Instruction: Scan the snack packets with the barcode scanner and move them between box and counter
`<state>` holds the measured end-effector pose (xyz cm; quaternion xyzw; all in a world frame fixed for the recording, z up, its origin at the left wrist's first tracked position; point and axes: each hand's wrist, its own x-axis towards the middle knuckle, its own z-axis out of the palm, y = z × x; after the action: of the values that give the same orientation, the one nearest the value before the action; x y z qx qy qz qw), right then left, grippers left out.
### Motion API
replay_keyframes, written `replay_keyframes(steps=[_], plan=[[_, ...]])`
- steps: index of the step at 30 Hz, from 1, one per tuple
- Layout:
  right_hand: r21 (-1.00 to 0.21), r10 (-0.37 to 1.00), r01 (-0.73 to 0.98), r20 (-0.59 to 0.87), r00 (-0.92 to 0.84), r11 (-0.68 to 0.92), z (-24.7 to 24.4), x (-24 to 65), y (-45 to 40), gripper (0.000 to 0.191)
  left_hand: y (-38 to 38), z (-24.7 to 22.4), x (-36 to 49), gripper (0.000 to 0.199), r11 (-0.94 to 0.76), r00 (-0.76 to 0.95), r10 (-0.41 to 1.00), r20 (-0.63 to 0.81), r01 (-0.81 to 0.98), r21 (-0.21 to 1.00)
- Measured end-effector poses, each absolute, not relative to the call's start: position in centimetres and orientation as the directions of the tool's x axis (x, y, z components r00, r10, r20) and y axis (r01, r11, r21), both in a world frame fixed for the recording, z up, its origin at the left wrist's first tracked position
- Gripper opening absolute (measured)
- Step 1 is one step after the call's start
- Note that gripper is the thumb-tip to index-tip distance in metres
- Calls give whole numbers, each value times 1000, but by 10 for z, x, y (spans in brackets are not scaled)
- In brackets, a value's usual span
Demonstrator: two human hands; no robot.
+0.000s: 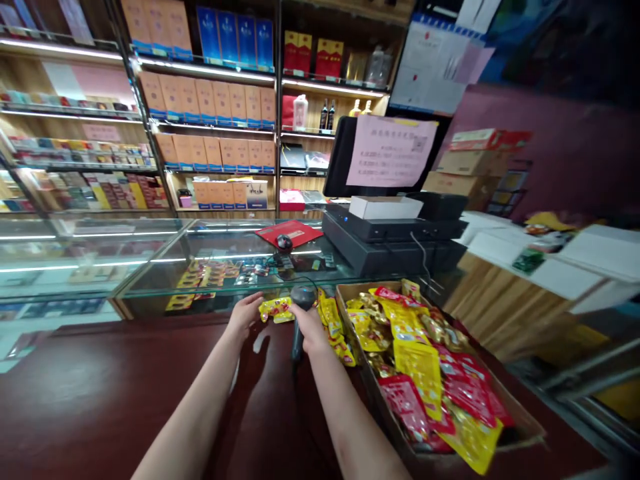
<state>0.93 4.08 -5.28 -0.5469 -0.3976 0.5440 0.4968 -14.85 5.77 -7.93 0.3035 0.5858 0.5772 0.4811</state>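
My left hand (pixel 245 315) holds the end of a small yellow snack packet (pixel 276 310) just above the dark red wooden counter (pixel 100 393). My right hand (pixel 309 329) is wrapped around the handle of a black corded handheld barcode scanner (pixel 303 296), whose head points up and left, close to the packet. To the right of my right hand stands a cardboard box (pixel 350 295), heaped with yellow and red snack packets. More yellow packets (pixel 333 327) hang over its left edge.
A glass display case (pixel 225 267) runs behind the counter, with a red mat and computer mouse (pixel 285 243) on top. A black point-of-sale terminal (pixel 390 247) stands to the right. Shelves of boxed goods (pixel 210 100) fill the back, with stacked cartons (pixel 465 163) at right.
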Motion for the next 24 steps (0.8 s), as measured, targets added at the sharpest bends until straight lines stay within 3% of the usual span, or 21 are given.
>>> replay_keyframes(steps=[9,11,14,17,24], plan=[[-973,970,46,-220,105,-225,-93,4,80,26,83,-116,-126,27,167,-267,959,-97,255,953],[-977,976,62,-200,81,-205,-97,5,73,25,73,-117,-116,32,113,-185,983,-17,525,843],[-980,982,69,-182,54,-185,-101,8,53,24,47,-115,-104,39,-56,7,996,92,841,537],[-984,984,30,-174,31,-175,-102,15,25,20,16,-110,-98,39,-130,89,990,114,894,429],[-962,970,-126,-242,-15,-242,-98,38,-38,11,-56,-103,-85,44,-209,184,978,103,904,372]])
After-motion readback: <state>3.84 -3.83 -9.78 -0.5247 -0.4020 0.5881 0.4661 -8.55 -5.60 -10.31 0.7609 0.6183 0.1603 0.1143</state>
